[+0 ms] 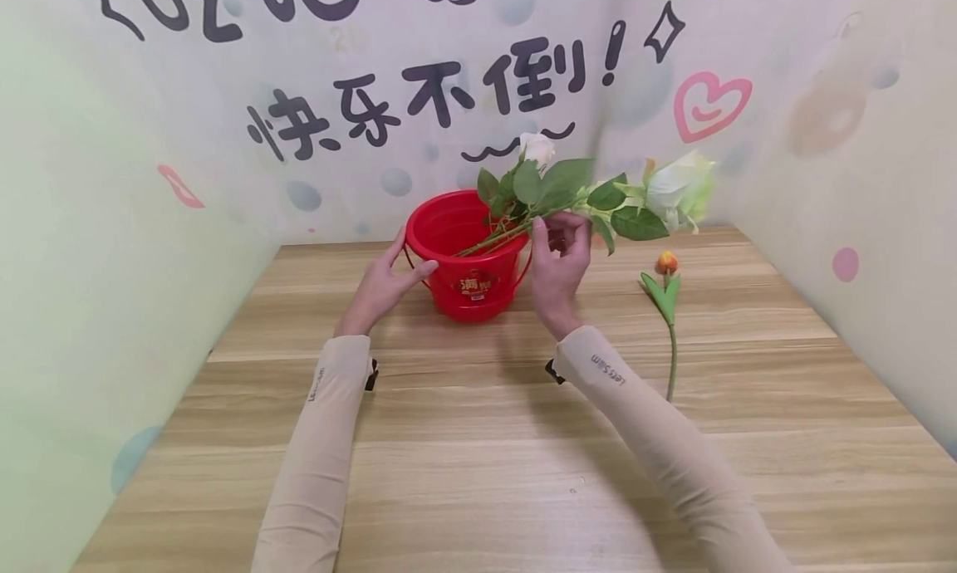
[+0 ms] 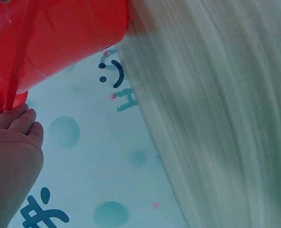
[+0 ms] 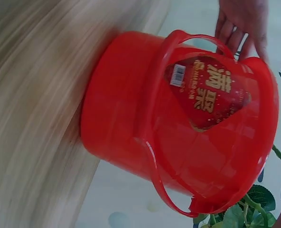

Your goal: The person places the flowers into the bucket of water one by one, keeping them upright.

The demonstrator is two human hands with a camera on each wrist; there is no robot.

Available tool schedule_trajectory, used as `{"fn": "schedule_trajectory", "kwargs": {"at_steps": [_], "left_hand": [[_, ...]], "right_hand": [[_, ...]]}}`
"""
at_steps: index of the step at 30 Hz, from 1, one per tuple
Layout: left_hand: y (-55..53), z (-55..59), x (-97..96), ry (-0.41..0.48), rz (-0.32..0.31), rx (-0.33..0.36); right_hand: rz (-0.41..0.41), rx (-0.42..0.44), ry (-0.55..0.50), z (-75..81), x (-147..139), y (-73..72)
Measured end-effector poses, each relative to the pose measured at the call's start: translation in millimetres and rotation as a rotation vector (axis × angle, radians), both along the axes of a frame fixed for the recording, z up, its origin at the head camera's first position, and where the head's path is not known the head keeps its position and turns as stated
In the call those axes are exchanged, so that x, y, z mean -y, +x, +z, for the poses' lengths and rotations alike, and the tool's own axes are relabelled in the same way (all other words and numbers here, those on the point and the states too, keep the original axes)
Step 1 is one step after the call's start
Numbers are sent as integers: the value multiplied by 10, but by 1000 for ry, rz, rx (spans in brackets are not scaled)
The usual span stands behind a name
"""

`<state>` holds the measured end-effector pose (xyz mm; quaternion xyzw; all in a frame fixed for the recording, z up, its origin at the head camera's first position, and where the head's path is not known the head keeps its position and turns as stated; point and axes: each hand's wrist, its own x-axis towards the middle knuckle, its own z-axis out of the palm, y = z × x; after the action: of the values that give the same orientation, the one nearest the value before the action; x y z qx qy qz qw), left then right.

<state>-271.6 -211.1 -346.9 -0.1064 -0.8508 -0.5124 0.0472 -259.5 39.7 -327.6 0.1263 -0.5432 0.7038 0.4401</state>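
A red bucket stands upright on the table, its gold-lettered label facing forward. My left hand touches the bucket's left side near the rim, thumb reaching along the front and fingers round the side. In the left wrist view these fingertips meet the bucket close to its handle. Beside the right rim, my right hand pinches the leafy stems of white roses. Their cut ends slant left over the rim into the bucket, while one bloom points right and another stands up behind. Green leaves show past the rim in the right wrist view.
An orange tulip with green leaves lies on the wooden table, right of my right hand. Behind the bucket rises a printed wall, with pale side walls closing in left and right. The bucket's thin handle hangs down outside it.
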Motion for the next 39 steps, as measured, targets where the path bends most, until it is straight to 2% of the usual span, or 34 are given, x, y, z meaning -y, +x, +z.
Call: {"fn": "schedule_trajectory", "kwargs": {"at_steps": [6,20,27,39], "left_hand": [[-8,-11,9,-6,7,11],[-22,-17,0,0,3,-3],[-16,-10,-4,-7,10,-2],[5,-17,5,-8,23,-15]], "right_hand": [[-6,14,71,-62,51,2],[37,66,121,-168,126,-35],[55,73,115,-192,141,-47],[68,150,107,-212,168,-48]]}}
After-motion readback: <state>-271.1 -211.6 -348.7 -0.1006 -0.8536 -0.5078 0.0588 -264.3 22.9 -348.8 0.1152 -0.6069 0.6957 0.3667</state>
